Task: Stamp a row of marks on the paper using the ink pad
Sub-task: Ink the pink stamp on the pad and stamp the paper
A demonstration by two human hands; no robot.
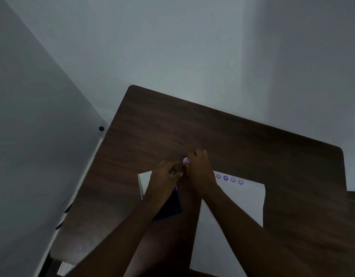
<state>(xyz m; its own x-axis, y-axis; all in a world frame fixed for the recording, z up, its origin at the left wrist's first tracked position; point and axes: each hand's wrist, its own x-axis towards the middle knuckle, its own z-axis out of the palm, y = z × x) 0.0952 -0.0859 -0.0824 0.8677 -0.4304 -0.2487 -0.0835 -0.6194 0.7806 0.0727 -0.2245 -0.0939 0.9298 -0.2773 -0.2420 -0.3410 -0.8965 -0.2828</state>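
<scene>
A small stamp with a round pink-purple end (186,160) is held above the dark wooden table (252,148), between my two hands. My left hand (162,181) pinches its dark part from the left. My right hand (200,172) curls around it from the right, and most of the stamp is hidden by fingers. An open ink pad (172,204), dark blue with a white lid (145,179), lies under my left wrist. The white paper (242,200) lies to the right and carries a row of several purple smiley marks (229,178) along its far edge.
The table stands in a corner, with grey walls behind it and to the left. A white panel with a black knob (101,128) runs along the table's left edge. Something white (64,268) lies low beside the table's near left corner.
</scene>
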